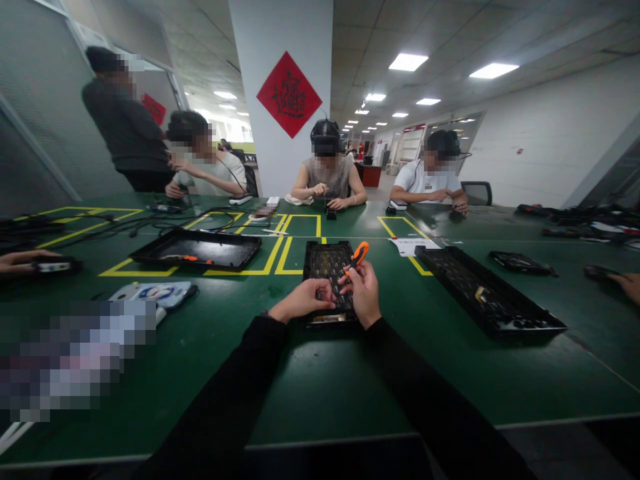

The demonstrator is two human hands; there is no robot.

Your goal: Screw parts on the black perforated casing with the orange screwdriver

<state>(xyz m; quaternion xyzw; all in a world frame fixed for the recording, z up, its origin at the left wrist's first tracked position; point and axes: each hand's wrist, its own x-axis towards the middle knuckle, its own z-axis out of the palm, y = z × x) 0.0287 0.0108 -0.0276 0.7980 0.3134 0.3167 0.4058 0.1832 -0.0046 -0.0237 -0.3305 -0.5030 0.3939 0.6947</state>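
My right hand (pixel 367 295) is closed around a screwdriver with an orange and black handle (pixel 361 253), the handle end tilted up and away. The screwdriver's tip is hidden by the fingers. My left hand (pixel 306 299) has its fingers pinched together beside it; whatever they hold, if anything, is too small to make out. Both hands are over a black rectangular plastic tray (pixel 320 261) with many small light marks or pieces across its inside. The tray lies on the green table (pixel 320 387), its near edge close to my wrists.
To the right lies a longer black tray (pixel 493 293) with a small yellowish piece inside. Another black tray (pixel 197 248) at left holds an orange-handled tool. A phone-like case (pixel 153 293), cables (pixel 150 223) and paper (pixel 414 247) lie around. Several people work across the table; others' hands show at both sides.
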